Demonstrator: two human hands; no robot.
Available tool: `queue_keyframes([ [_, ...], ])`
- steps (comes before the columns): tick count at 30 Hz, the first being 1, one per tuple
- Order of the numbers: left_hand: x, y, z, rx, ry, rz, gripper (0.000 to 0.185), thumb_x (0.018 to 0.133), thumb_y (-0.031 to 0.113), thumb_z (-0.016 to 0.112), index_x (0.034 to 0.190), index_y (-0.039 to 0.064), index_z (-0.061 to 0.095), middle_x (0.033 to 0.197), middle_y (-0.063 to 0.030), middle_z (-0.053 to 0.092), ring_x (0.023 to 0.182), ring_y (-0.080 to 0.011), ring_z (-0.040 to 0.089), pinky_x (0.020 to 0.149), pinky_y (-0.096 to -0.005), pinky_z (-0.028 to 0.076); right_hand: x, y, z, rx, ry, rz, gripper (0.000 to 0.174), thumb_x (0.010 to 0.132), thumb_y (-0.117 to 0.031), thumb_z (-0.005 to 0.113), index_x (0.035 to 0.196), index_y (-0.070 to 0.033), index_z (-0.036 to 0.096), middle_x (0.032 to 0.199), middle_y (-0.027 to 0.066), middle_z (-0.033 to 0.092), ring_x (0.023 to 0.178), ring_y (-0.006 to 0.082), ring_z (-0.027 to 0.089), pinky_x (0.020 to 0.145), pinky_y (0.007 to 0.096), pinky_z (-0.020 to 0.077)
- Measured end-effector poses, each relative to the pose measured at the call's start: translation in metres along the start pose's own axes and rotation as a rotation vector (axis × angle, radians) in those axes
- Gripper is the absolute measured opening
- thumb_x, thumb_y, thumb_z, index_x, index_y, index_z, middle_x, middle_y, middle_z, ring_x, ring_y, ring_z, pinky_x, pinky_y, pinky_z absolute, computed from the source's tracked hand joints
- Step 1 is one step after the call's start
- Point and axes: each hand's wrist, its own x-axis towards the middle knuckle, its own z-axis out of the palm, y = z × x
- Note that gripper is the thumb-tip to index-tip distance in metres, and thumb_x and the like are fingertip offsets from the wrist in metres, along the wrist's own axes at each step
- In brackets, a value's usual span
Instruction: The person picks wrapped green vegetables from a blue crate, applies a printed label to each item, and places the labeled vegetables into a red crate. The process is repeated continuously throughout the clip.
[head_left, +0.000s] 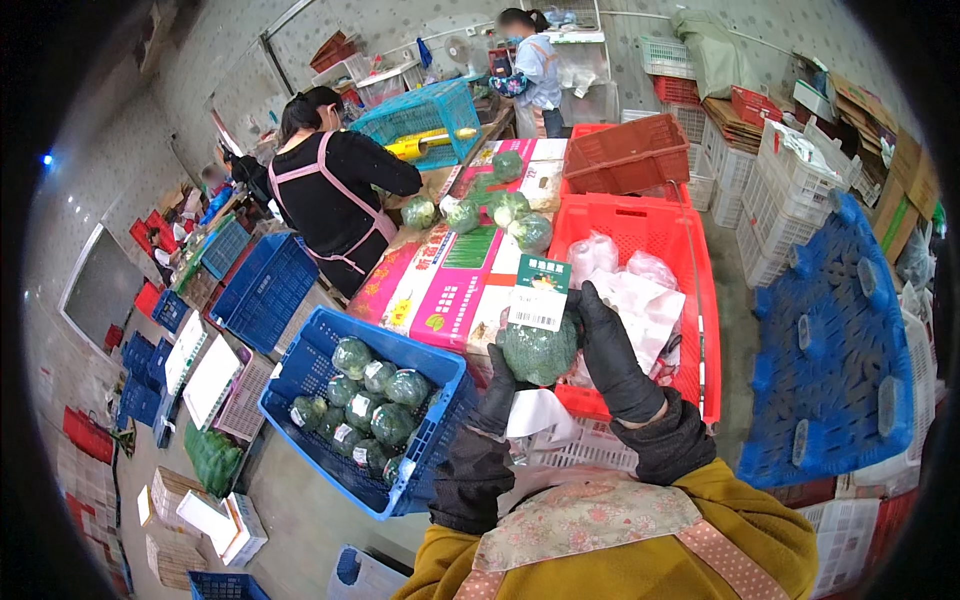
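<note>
A head of broccoli in clear film (538, 351) is between my two black-gloved hands. My right hand (611, 360) grips its right side and also has a green and white printed label (538, 292) at its fingertips, over the top of the head. Against the lower left side of the broccoli rests my left hand (495, 394). A strip of white paper (536, 412) hangs just below. Several more broccoli heads (531, 232) lie on the carton-covered table ahead. To the left, a blue plastic crate (367, 491) holds many wrapped, labelled heads (391, 424).
A red crate (709, 315) with white paper and plastic film stands at the right of the table, a brown-red crate (626, 161) behind it. A co-worker (330, 187) stands at the table's left side, another person (536, 71) at its far end. A blue pallet (832, 345) leans at right.
</note>
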Motion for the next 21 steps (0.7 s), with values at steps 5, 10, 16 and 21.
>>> queue_keyframes([
  [5, 0.000, -0.013, 0.021, 0.009, 0.215, 0.043, 0.080, 0.083, 0.069, 0.024, 0.137, 0.010, 0.026, 0.131, -0.0159, 0.041, 0.116, -0.0331, 0.046, 0.096, -0.0467, 0.040, -0.004, -0.003, -0.007, -0.045, -0.029, 0.059, 0.048, 0.093, -0.042, 0.040, 0.103, 0.001, 0.060, 0.097, 0.0067, 0.063, 0.088, 0.0145, 0.057, 0.084, 0.0286, 0.0422],
  [10, -0.002, -0.011, 0.023, 0.001, 0.139, 0.051, 0.078, 0.083, 0.067, 0.026, 0.136, 0.010, 0.028, 0.131, -0.0164, 0.042, 0.116, -0.0329, 0.046, 0.097, -0.0468, 0.039, -0.009, -0.005, 0.003, 0.061, -0.059, 0.168, 0.050, 0.095, -0.043, 0.035, 0.105, 0.000, 0.059, 0.098, 0.0069, 0.062, 0.089, 0.0156, 0.056, 0.084, 0.0300, 0.0410],
  [16, -0.005, -0.007, 0.014, -0.028, 0.149, 0.064, 0.077, 0.084, 0.067, 0.026, 0.137, 0.011, 0.028, 0.132, -0.0156, 0.041, 0.117, -0.0321, 0.045, 0.098, -0.0460, 0.038, -0.004, 0.012, 0.000, 0.020, -0.105, 0.201, 0.048, 0.096, -0.039, 0.034, 0.108, 0.000, 0.058, 0.102, 0.0079, 0.062, 0.094, 0.0164, 0.056, 0.088, 0.0303, 0.0402],
  [21, -0.005, -0.006, 0.008, -0.047, 0.168, 0.070, 0.077, 0.084, 0.067, 0.025, 0.137, 0.011, 0.028, 0.132, -0.0151, 0.041, 0.117, -0.0315, 0.044, 0.098, -0.0453, 0.037, -0.001, 0.018, 0.006, 0.062, -0.131, 0.234, 0.048, 0.096, -0.039, 0.035, 0.109, 0.001, 0.058, 0.104, 0.0077, 0.062, 0.094, 0.0161, 0.056, 0.087, 0.0294, 0.0410],
])
